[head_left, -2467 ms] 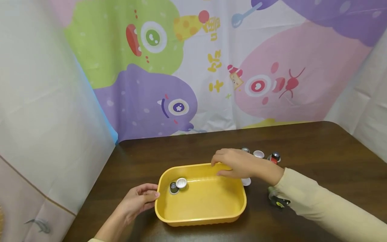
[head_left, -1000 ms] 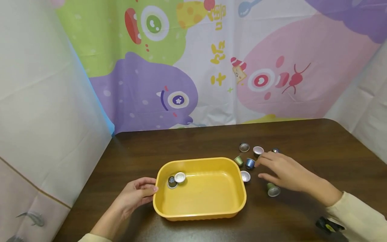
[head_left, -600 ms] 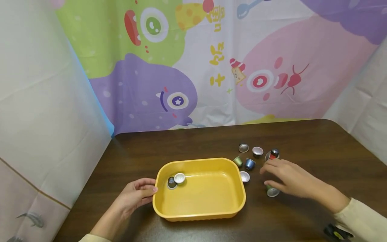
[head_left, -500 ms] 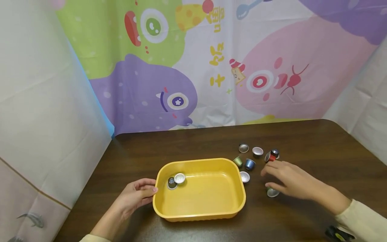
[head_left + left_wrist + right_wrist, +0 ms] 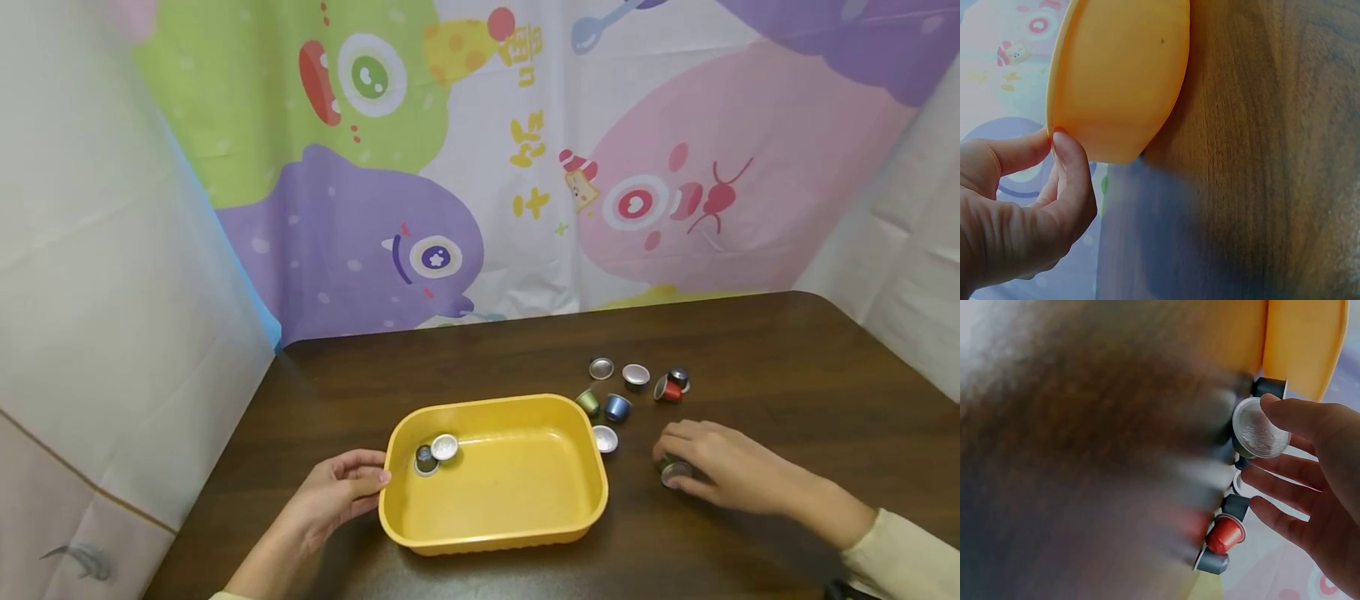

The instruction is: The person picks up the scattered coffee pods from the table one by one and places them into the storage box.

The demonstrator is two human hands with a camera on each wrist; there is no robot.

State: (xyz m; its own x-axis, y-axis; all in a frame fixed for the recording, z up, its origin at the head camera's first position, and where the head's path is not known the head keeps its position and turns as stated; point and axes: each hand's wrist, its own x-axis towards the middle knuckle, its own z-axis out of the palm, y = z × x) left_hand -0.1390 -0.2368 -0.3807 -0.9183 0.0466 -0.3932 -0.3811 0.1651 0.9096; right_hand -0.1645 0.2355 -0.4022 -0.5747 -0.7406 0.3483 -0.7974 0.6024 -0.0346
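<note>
My left hand [image 5: 333, 496] pinches the left rim of a yellow plastic tub [image 5: 498, 547] between thumb and fingers, as the left wrist view also shows. Two coffee capsules lie inside near its left end: a dark one [image 5: 427, 457] and one with its pale lid up [image 5: 445, 447]. To the right of the tub, my right hand [image 5: 716, 465] has its thumb and fingertips on a green coffee capsule [image 5: 674, 472] at the tabletop. In the right wrist view the thumb presses the edge of this capsule's silver lid [image 5: 1261, 430], and the other fingers are spread behind it.
More capsules lie right of the tub: a green one [image 5: 588, 403], a blue one [image 5: 617, 407], a pale-lidded one [image 5: 604, 439] against its wall, and a red one [image 5: 667, 389] among others farther back. A printed cloth [image 5: 525, 275] hangs behind the dark wooden table [image 5: 787, 367].
My right hand has gone from above the tub's far right corner to the right, then down toward me onto the green capsule. My left hand stays at the rim.
</note>
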